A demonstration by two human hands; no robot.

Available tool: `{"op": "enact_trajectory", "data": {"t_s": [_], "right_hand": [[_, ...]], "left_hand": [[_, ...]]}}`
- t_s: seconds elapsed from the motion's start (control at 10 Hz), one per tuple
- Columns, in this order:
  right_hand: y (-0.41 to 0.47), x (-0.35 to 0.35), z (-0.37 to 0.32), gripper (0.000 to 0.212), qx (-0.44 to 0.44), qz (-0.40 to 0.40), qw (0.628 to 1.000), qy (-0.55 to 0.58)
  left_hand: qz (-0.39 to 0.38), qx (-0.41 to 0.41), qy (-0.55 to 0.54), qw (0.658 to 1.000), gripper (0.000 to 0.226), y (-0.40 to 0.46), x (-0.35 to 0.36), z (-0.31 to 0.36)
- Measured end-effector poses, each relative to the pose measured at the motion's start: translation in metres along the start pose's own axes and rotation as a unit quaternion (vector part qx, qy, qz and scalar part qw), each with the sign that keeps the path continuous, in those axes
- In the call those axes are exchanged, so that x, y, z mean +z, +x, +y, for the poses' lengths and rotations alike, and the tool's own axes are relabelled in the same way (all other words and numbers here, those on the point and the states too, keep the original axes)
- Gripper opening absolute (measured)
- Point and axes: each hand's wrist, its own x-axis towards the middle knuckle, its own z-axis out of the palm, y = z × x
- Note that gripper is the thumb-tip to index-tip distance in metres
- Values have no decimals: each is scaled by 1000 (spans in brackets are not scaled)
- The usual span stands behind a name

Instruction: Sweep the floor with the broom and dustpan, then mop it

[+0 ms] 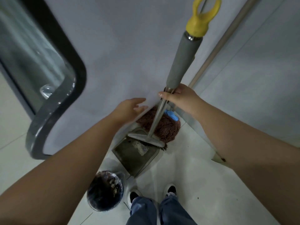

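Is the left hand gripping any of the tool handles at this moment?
No. The left hand hangs open with relaxed fingers beside the wall, touching no handle, while the right hand holds the metal handle just below its grey grip.

I can read no text, label, brand, number or sign anywhere in my view from the head camera.

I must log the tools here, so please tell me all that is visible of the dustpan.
The dustpan is a grey, open-fronted pan, seemingly plastic, standing on the pale tiled floor by the wall corner. Its inside looks dusty, with a whitish clump of dirt in it. A metal handle rises from its flat grey top bar to the right hand, which grips it. A brown mop head lies behind it.
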Motion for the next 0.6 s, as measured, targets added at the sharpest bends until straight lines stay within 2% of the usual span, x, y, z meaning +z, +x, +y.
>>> {"op": "enact_trajectory", "data": {"t_s": [0.1,0.2,0.3,0.4,0.5,0.6], "right_hand": [[-24,-1,-13,63,33,-29,998,-45],[-53,-1,-30,70,55,-7,996,-63],[-90,-3,-49,46,62,-33,993,-96],[-132,-6,-60,44,20,-58,992,-114],[-189,-10,-64,51,-20,-48,991,-124],[-238,-17,-62,38,-72,-10,990,-117]], "left_hand": [[20,-8,16,1000,37,-33,-25,7],[46,4,29,998,32,-67,-43,23],[62,11,36,997,31,-109,-53,40],[92,21,39,995,32,-161,-57,54],[121,34,31,992,30,-222,-50,76],[145,51,17,988,28,-270,-39,100]]}}
